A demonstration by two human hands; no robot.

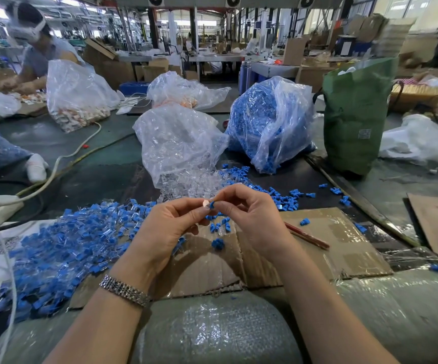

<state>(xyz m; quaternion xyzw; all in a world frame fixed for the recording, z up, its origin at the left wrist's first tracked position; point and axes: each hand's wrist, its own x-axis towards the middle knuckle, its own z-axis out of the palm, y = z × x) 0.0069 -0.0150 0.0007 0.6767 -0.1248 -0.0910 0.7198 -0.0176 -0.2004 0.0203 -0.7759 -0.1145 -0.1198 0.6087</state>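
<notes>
**A:** Where is there room around the hands?

**B:** They hang over the flattened brown cardboard sheet point(317, 248), near its far edge. The bare middle of that sheet lies under the wrists, with only a few loose blue caps point(217, 243) on it. On the left, the heap of joined blue-and-clear pieces point(76, 248) spills over the cardboard's left edge and hems in that side. Beyond the fingertips, the crumpled clear plastic bag of clear parts point(178, 145) lies open towards the hands. To its right stands the clear bag stuffed with blue caps point(265, 122). A thin red stick point(307, 236) lies on the cardboard just beside the right wrist. The sheet's near edge meets the bubble wrap point(212, 329) spread over the lap.

**A:** And the fingers?

**B:** The left hand point(170, 227) pinches a small clear plastic piece point(205, 203) between thumb and forefinger, with its other fingers curled loosely beneath. The right hand point(249, 216) pinches a small blue plastic cap point(211, 205) the same way, with the remaining fingers folded towards the palm.

**A:** Do the two pieces touch?

**B:** They meet end to end in the air between the hands, clear of the cardboard. I cannot tell whether one sits inside the other.

**A:** Anything else close?

**B:** A silver link bracelet point(124, 290) circles the left wrist, and a white cable point(10, 271) runs past the heap's outer side.
</notes>
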